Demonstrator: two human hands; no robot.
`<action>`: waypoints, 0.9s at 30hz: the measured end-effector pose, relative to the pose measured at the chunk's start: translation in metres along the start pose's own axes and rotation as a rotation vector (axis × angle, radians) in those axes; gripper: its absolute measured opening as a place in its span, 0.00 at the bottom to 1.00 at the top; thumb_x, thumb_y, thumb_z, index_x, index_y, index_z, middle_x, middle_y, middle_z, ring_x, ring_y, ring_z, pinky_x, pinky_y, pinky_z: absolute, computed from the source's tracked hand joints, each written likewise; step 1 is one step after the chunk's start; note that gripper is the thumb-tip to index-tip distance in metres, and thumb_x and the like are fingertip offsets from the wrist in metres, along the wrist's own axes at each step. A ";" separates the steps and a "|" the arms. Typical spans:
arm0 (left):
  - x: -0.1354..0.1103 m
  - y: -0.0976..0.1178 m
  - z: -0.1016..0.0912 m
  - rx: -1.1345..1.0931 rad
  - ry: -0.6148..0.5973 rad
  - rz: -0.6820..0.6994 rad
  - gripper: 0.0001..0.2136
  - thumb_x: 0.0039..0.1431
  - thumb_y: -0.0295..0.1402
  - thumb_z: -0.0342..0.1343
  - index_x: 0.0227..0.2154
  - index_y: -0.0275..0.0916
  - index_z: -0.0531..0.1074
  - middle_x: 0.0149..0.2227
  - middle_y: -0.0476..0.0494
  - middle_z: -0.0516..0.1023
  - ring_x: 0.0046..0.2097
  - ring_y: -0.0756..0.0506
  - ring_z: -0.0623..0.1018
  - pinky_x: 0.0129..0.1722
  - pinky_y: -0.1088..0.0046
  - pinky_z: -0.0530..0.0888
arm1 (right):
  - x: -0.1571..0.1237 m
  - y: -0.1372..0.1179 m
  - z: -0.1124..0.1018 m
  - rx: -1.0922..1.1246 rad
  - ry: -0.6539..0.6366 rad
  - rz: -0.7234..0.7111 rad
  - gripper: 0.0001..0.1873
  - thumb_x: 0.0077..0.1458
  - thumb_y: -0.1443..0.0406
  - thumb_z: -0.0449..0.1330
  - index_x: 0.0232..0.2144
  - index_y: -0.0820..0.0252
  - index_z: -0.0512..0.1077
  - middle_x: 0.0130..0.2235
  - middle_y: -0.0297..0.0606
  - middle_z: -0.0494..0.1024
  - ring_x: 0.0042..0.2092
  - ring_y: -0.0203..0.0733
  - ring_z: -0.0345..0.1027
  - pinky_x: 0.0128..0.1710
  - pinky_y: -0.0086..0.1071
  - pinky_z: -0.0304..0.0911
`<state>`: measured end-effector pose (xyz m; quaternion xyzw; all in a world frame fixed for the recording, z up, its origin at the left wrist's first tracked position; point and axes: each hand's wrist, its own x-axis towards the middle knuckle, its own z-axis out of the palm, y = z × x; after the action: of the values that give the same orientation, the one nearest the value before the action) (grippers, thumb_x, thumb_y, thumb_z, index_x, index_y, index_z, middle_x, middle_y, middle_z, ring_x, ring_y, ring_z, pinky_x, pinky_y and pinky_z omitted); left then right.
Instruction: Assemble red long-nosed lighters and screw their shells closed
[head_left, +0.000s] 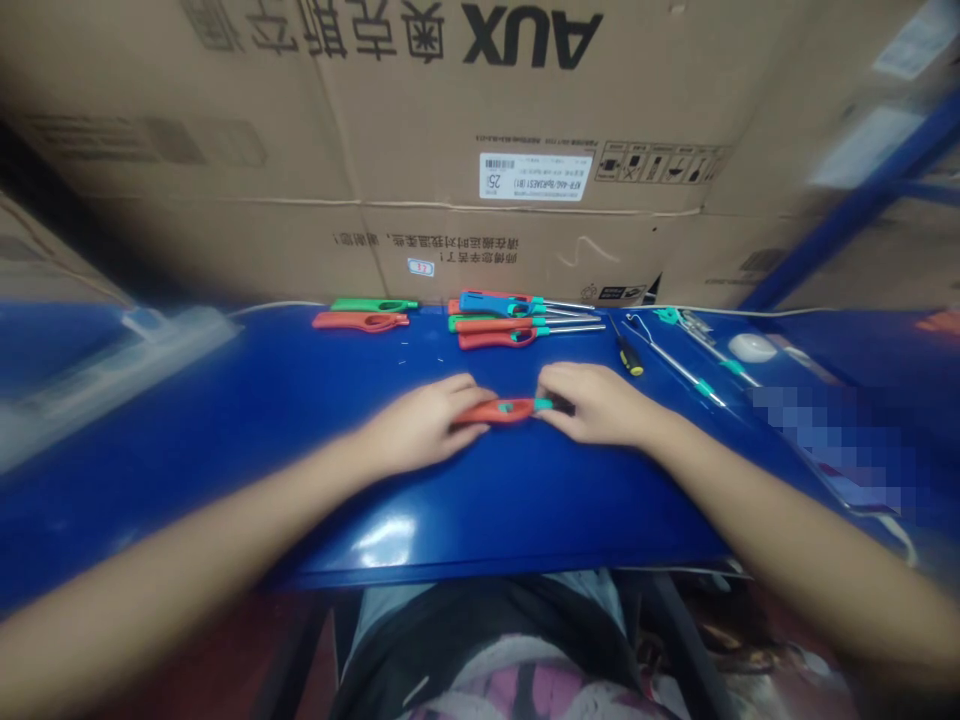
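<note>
Between my two hands lies a red long-reach lighter [512, 410], held level just above or on the blue table. My left hand [424, 425] pinches its handle end between thumb and fingers. At the other end, my right hand [596, 402] has its fingers closed around the teal collar, and whatever metal tube is there is hidden by the hand. Behind them sits a pile of lighters [495, 335] in red, blue and green, with silver tubes pointing right. To the left of the pile are a green handle [367, 305] and a red handle [356, 321] without tubes.
A black and yellow screwdriver [630, 357] lies beyond my right hand. Further right are loose metal tubes with teal collars [709, 392] and a round white object [752, 347]. A large cardboard box [405, 140] walls off the back of the blue table [480, 520]. A clear plastic bag-like thing [112, 380] is at left.
</note>
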<state>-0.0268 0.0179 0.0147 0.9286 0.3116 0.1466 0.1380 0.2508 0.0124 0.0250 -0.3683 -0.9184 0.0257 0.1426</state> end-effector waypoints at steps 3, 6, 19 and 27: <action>0.001 0.001 -0.003 0.005 -0.038 -0.006 0.21 0.68 0.39 0.53 0.61 0.39 0.68 0.51 0.39 0.74 0.50 0.41 0.77 0.50 0.67 0.74 | 0.000 0.006 -0.004 0.023 -0.041 0.068 0.06 0.58 0.65 0.63 0.32 0.58 0.68 0.33 0.36 0.74 0.34 0.40 0.66 0.33 0.31 0.55; 0.000 0.001 -0.007 0.046 -0.051 -0.037 0.22 0.68 0.43 0.53 0.60 0.40 0.69 0.52 0.39 0.74 0.50 0.40 0.77 0.49 0.66 0.74 | 0.000 0.014 -0.006 0.029 -0.087 0.133 0.06 0.59 0.64 0.63 0.34 0.57 0.68 0.34 0.36 0.75 0.35 0.41 0.66 0.33 0.31 0.55; 0.000 -0.002 -0.008 0.015 -0.022 -0.089 0.17 0.66 0.40 0.55 0.52 0.37 0.74 0.48 0.40 0.75 0.44 0.42 0.78 0.44 0.66 0.75 | -0.003 0.027 -0.024 -0.087 -0.046 0.365 0.20 0.65 0.49 0.55 0.42 0.59 0.73 0.46 0.47 0.75 0.49 0.53 0.69 0.51 0.44 0.64; -0.002 -0.004 -0.006 -0.043 0.032 -0.049 0.17 0.63 0.35 0.56 0.51 0.35 0.75 0.47 0.39 0.76 0.46 0.42 0.78 0.47 0.65 0.76 | -0.009 0.044 -0.028 -0.326 -0.179 0.966 0.25 0.64 0.56 0.55 0.58 0.66 0.64 0.55 0.61 0.68 0.54 0.64 0.68 0.47 0.49 0.67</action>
<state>-0.0328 0.0210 0.0184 0.9151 0.3330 0.1647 0.1564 0.2938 0.0367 0.0431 -0.7642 -0.6441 -0.0234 -0.0240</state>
